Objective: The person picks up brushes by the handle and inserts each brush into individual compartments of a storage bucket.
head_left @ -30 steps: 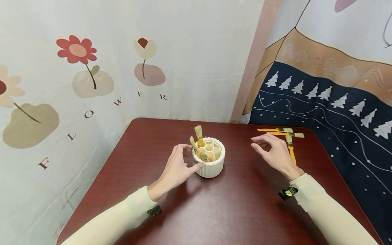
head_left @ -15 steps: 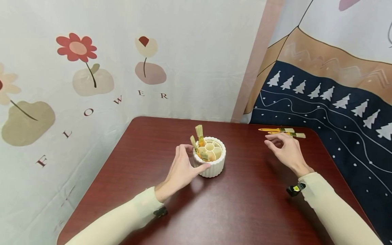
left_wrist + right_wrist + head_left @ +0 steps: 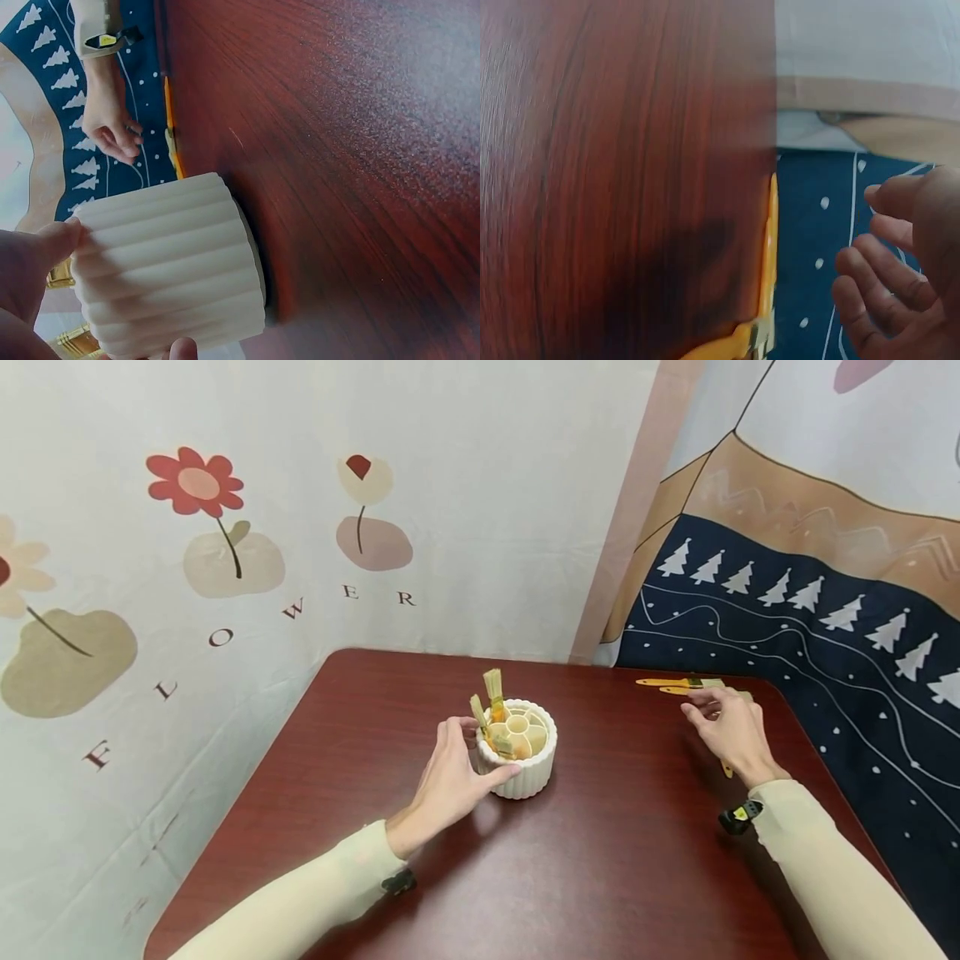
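A white ribbed round holder (image 3: 529, 777) with a petal-shaped divider stands at the middle of the table. Several yellow-handled paintbrushes (image 3: 492, 687) sit in its left compartments. My left hand (image 3: 448, 781) grips the holder's left side, thumb near the front rim; the left wrist view shows fingertips on the ribbed wall (image 3: 172, 262). At the far right, my right hand (image 3: 731, 735) hovers over more flat paintbrushes (image 3: 663, 682), holding nothing, its fingers loosely bent. One brush handle (image 3: 727, 768) pokes out beneath it. In the right wrist view, brush handles (image 3: 768, 262) lie left of the fingers.
The dark red table (image 3: 585, 877) ends at a pale flower-printed curtain (image 3: 480, 527) behind and a navy tree-patterned cloth (image 3: 810, 652) on the right. The loose brushes lie close to the table's back right corner.
My right hand has moved right, over the loose brushes. My left thumb has slid further round the holder's front, and the left hand has closed in on it.
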`<state>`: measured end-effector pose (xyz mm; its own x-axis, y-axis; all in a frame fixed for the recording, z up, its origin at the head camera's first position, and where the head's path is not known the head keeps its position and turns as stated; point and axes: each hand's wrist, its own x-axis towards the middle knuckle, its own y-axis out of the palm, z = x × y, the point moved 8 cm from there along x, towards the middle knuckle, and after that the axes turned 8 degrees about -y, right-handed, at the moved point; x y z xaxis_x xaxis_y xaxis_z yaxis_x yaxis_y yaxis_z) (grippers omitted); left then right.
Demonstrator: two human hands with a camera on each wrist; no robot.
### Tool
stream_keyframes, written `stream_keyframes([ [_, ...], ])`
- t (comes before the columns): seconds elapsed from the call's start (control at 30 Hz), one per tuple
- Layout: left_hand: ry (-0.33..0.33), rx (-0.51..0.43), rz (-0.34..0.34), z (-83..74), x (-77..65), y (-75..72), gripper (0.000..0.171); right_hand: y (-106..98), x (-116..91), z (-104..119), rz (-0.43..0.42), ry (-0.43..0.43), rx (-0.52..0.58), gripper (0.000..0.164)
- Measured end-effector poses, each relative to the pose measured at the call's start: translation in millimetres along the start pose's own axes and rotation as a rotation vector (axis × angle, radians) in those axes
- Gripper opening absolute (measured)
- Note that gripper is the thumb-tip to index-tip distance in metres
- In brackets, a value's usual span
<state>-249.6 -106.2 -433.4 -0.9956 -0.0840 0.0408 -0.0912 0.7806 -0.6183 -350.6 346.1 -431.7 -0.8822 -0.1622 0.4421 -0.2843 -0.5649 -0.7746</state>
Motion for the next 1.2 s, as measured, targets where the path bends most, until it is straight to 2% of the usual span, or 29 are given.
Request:
stream_keyframes([
  [0.23, 0.043, 0.006, 0.020, -1.1, 1.2, 1.0, 0.090, 0.8, -10.6, -36.6, 0.063, 0.150, -0.047, 0.043],
  [0.6, 0.036, -0.024, 0.026, -0.9, 2.5, -2.4, 0.088, 3.0, -10.8, -78.2, 0.180, 0.371, -0.107, 0.067],
  [0.73, 0.034, -0.034, 0.028, -0.8, 2.3, -2.7, 0.087, 6.3, -9.9, -83.1, 0.202, 0.389, -0.111, 0.070],
  [0.87, 0.025, -0.034, 0.030, 0.3, 1.3, -2.8, 0.086, 10.1, -11.1, -84.8, 0.215, 0.403, -0.105, 0.066],
  [1.2, 0.028, -0.039, 0.035, 0.9, 2.1, -2.2, 0.087, 12.5, -12.9, -87.2, 0.172, 0.434, -0.073, 0.054],
])
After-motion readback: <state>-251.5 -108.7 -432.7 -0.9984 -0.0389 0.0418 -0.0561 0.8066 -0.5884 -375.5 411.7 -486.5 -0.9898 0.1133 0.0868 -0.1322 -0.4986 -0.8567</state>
